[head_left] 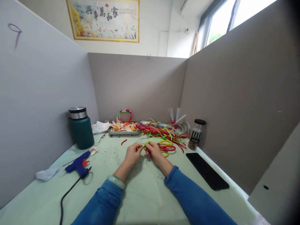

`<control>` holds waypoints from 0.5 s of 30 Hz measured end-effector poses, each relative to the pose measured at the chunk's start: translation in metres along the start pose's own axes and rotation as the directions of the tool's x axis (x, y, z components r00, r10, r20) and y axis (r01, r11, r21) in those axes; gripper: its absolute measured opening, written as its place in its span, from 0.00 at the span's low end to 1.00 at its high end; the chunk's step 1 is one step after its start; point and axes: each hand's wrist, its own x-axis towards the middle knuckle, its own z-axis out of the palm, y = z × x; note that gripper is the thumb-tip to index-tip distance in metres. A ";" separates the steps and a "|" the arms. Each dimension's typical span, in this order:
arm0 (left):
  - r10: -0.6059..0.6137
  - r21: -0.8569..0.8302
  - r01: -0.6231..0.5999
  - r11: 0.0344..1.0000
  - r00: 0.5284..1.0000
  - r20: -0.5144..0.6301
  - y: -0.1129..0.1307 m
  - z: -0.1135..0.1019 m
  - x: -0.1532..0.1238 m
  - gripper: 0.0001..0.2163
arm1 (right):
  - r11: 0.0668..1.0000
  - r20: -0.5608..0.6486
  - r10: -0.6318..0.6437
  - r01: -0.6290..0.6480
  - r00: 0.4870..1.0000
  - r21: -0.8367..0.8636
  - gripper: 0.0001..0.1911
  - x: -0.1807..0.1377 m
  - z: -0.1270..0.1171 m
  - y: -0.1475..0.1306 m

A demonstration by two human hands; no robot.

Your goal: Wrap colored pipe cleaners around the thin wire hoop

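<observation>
Over the middle of the table, my left hand (pixel 133 153) and my right hand (pixel 153 151) meet fingertip to fingertip. Both pinch a short bright green pipe cleaner (pixel 147 142), most of it hidden by the fingers. Just beyond my right hand lie scissors with red handles (pixel 170 148) and another pair with yellow handles (pixel 165 154). A short red pipe cleaner piece (pixel 124 142) rests on the table ahead of my left hand. Farther back is a tangled heap of red and green pipe cleaners (pixel 161 129).
A metal tray (pixel 124 133) of petal-like pieces and a red-green ring (pixel 125 116) stand at the back. On the left are a green flask (pixel 81 129) and a corded blue glue gun (pixel 78 164). A jar (pixel 195 136) and black phone-like slab (pixel 207 172) sit right. Partitions enclose three sides.
</observation>
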 end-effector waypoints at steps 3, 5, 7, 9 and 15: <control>-0.015 -0.010 0.015 1.000 1.000 -0.023 -0.002 0.000 0.002 0.10 | 0.995 0.016 -0.043 0.045 0.999 -0.089 0.13 -0.001 0.001 -0.001; -0.013 -0.023 0.012 1.000 0.999 -0.046 -0.003 0.000 0.003 0.10 | 0.985 0.030 -0.074 0.078 0.997 -0.153 0.10 -0.002 0.003 -0.002; -0.015 -0.046 0.012 0.999 0.998 -0.063 -0.004 -0.001 0.004 0.09 | 0.974 0.051 -0.089 0.098 0.995 -0.205 0.06 -0.004 0.005 -0.004; -0.018 -0.059 0.013 0.998 0.997 -0.072 -0.004 -0.002 0.004 0.09 | 0.959 0.075 -0.095 0.112 0.993 -0.260 0.06 -0.005 0.007 -0.005; -0.016 -0.029 0.013 0.999 0.996 -0.089 -0.001 -0.004 0.004 0.10 | 0.896 -0.024 -0.201 0.174 0.979 -0.408 0.10 0.001 0.003 0.003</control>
